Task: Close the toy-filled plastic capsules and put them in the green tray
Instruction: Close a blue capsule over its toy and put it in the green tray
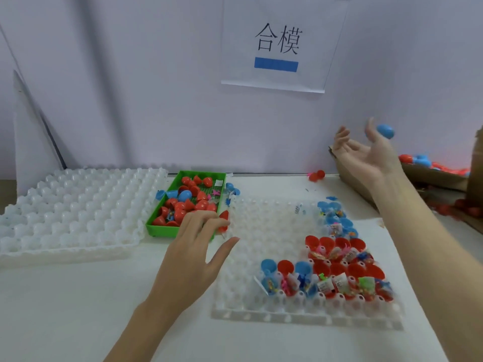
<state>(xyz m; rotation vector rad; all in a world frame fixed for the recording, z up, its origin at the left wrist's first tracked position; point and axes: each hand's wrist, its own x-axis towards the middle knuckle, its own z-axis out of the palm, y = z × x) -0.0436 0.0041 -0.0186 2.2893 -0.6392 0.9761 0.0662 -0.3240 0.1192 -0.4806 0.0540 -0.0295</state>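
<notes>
The open capsules (337,267) sit in the near-right pockets of the clear grid tray (261,226), red and blue halves mouth-up with wrapped toys showing inside. This seating holds each half steady and upright, so that a cap can be pressed on from above. The remaining pockets of the grid tray hold nothing.

The green tray (156,226) lies just left of the grid tray, touching or nearly touching its far-left corner. It holds a loose heap of red and blue capsules; several appear closed, though some look like separate halves.

The left hand (193,254) lies over the gap between the green tray and the grid tray. Its fingertips pinch a red capsule (224,220) at the green tray's near-right edge, the thumb spread apart from them. By judgement, this capsule is being delivered to the green tray.

The right hand (366,158) is raised well beyond the grid tray, palm up, fingers relaxed. A blue cap (385,131) sits at its fingertips; whether it is gripped or loose in the air cannot be told.

A cardboard box (444,176) of spare halves stands right of the grid tray, within reach. A stack of white trays (70,212) lies left of the green tray.
</notes>
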